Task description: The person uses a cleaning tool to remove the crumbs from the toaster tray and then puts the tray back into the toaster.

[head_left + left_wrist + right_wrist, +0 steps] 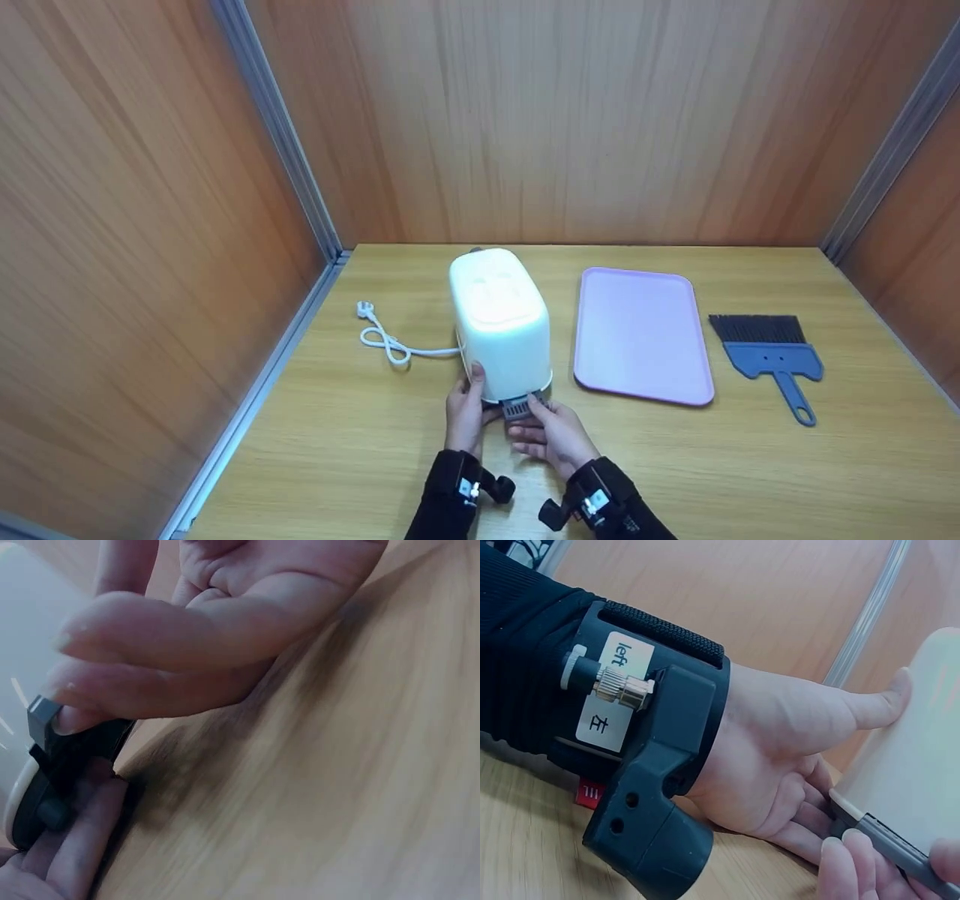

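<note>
White, round-edged appliance (499, 322), grey slotted piece (516, 409); left hand (464, 418) clamped on appliance, right hand (561, 436) pinching slotted piece.

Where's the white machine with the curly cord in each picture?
Head: the white machine stands just left of the tray, near the middle.
Left wrist: the white machine is at the left edge, partly cut off.
Right wrist: the white machine is at the right edge, cut off.
Shared landmark: the wooden tabletop.
</note>
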`<state>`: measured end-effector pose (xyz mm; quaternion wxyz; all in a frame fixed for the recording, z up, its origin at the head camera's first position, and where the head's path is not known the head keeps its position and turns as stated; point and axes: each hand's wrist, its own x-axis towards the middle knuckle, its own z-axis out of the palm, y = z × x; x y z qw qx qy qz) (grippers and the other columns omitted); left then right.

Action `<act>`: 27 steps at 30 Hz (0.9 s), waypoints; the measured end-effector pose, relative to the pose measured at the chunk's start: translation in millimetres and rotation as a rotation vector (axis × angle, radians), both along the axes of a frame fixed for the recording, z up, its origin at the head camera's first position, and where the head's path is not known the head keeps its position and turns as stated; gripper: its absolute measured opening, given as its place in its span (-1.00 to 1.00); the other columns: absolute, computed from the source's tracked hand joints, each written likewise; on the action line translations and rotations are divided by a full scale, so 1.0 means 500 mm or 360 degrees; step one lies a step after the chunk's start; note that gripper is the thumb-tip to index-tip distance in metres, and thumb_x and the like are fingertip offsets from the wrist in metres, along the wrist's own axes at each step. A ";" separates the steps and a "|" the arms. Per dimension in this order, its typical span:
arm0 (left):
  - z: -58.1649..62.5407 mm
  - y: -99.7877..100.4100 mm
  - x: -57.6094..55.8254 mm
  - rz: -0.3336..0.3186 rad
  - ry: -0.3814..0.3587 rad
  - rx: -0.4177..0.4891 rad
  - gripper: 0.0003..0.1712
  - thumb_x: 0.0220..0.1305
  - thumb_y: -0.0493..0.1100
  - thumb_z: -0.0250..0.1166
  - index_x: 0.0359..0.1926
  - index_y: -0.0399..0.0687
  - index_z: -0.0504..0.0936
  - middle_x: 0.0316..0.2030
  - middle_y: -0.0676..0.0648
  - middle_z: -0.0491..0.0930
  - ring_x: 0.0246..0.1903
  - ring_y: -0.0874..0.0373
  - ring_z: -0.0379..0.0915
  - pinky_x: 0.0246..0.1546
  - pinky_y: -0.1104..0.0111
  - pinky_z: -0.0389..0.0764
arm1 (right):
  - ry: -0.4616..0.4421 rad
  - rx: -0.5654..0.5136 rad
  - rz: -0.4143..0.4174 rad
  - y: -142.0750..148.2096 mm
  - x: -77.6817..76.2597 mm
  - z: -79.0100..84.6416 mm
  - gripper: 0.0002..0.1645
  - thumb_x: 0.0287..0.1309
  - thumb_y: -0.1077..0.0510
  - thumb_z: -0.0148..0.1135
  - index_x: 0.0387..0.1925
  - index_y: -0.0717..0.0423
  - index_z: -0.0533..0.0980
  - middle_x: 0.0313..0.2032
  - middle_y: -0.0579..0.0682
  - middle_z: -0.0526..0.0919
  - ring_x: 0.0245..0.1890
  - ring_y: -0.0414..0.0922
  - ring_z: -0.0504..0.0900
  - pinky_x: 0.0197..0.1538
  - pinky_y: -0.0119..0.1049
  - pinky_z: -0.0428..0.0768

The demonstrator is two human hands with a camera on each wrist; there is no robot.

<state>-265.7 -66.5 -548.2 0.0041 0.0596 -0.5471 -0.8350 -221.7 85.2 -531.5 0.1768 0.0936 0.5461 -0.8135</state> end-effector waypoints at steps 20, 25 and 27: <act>0.050 0.003 0.023 0.0026 -0.0092 0.0025 -0.24 0.41 0.20 0.13 0.27 -0.38 0.36 0.10 -0.38 0.51 -0.12 -0.02 0.61 -0.13 0.05 0.69 | 0.0032 0.0025 0.0073 0.029 0.017 -0.011 -0.44 0.45 0.04 0.04 0.21 0.39 0.19 -0.25 0.12 0.70 -0.34 -0.10 0.71 -0.21 -0.19 0.72; 0.046 0.005 0.021 0.0024 -0.0079 0.0025 -0.25 0.42 0.20 0.10 0.25 -0.41 0.36 0.05 -0.37 0.53 -0.14 -0.03 0.63 -0.16 0.06 0.70 | 0.0055 0.0016 0.0093 0.034 0.024 -0.013 -0.49 0.44 0.07 0.04 0.15 0.40 0.21 -0.30 0.10 0.72 -0.37 -0.12 0.71 -0.25 -0.21 0.72; 0.031 0.005 0.012 0.0020 -0.0075 0.0030 -0.22 0.42 0.22 0.09 0.28 -0.40 0.33 0.07 -0.38 0.53 -0.12 -0.04 0.62 -0.17 0.06 0.70 | 0.0064 0.0017 0.0108 0.036 0.028 -0.014 -0.51 0.43 0.07 0.05 0.14 0.39 0.22 -0.30 0.10 0.72 -0.37 -0.12 0.71 -0.25 -0.21 0.72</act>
